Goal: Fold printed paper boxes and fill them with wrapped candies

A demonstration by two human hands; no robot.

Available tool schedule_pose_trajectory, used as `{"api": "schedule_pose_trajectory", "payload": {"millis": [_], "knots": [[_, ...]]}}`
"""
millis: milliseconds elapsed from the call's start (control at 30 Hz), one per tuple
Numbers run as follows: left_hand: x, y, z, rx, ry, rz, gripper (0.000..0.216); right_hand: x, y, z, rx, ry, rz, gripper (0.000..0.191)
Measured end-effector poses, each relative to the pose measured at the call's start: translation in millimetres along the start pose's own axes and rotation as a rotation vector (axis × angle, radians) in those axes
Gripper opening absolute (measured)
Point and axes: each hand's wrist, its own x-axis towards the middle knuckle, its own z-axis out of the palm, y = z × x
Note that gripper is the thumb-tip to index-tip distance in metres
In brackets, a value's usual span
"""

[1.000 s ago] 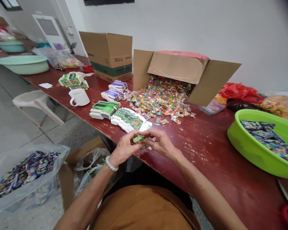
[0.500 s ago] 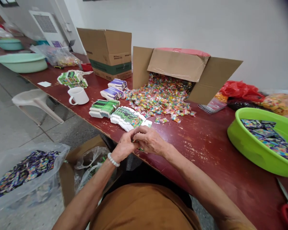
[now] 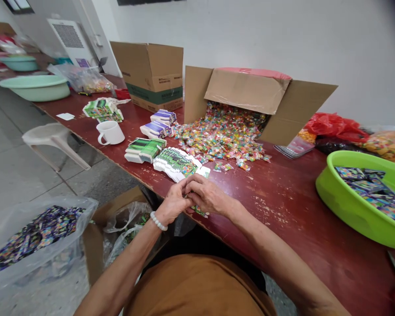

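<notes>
My left hand [image 3: 173, 204] and my right hand [image 3: 206, 196] are pressed together over the near edge of the dark red table [image 3: 283, 202]. Both are closed round a small colourful packet [image 3: 200, 211], of which only a corner shows below my right fingers. Just beyond my hands lies a fanned stack of flat green and white cartons [image 3: 176, 162]. A white bead bracelet [image 3: 158, 220] sits on my left wrist.
A tipped cardboard box [image 3: 250, 94] spills wrapped candies [image 3: 222, 138] across the table. A lime green basin [image 3: 352, 206] with dark packets stands at the right. A white mug [image 3: 110, 132], more carton stacks [image 3: 145, 150] and an upright box [image 3: 151, 72] are to the left. A bag of packets [image 3: 36, 232] lies on the floor.
My hands have closed together over the small packet, which showed between my fingertips a second ago. They stay at the same spot by the table edge.
</notes>
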Motion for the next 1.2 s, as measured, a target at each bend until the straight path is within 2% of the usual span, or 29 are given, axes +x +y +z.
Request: {"api": "schedule_pose_trajectory", "payload": {"millis": [100, 167, 300, 367, 467, 533, 700, 800, 933, 1000, 1100, 1200], "knots": [[-0.7, 6.0, -7.6, 0.012, 0.010, 0.068, 0.072, -4.7, -3.2, -2.2, 0.094, 0.074, 0.107, 0.024], [-1.8, 8.9, -13.9, 0.027, 0.014, 0.046, 0.075, -10.2, -2.2, -2.4, 0.138, 0.136, 0.232, 0.030], [-3.8, 7.7, -24.9, 0.111, 0.065, 0.034, 0.061, -28.9, 7.1, -5.6, 0.077, 0.192, 0.432, 0.022], [-4.3, 2.5, -30.4, 0.146, 0.124, 0.030, 0.050, -43.0, 13.8, -8.5, -0.042, 0.131, 0.494, 0.022], [-6.7, -10.9, -41.6, 0.138, 0.224, -0.008, 0.038, -65.3, 23.9, -10.7, -0.247, -0.064, 0.567, 0.028], [-10.6, -21.5, -50.8, 0.153, 0.235, -0.054, 0.033, -76.0, 29.4, -9.9, -0.301, -0.137, 0.626, 0.026], [-25.1, -37.9, -63.7, 0.351, 0.036, -0.127, 0.032, -78.4, 38.1, -7.3, -0.195, -0.109, 0.692, 0.007], [-30.6, -40.4, -56.9, 0.421, -0.039, -0.156, 0.032, -72.4, 39.8, -6.8, -0.132, -0.095, 0.704, 0.006], [-34.1, -45.8, -41.0, 0.431, -0.057, -0.148, 0.021, -67.9, 36.9, -6.6, -0.079, -0.062, 0.717, 0.012], [-36.8, -48.1, -34.4, 0.382, -0.079, -0.158, 0.024, -67.1, 32.0, -8.4, -0.046, -0.040, 0.725, 0.018], [-41.1, -47.3, -27.5, 0.137, -0.141, -0.218, 0.031, -64.7, 20.2, -15.1, 0.011, -0.005, 0.721, 0.024], [-42.2, -42.0, -23.5, -0.031, -0.179, -0.225, 0.033, -58.2, 6.7, -23.2, 0.039, -0.028, 0.626, 0.022]]}}
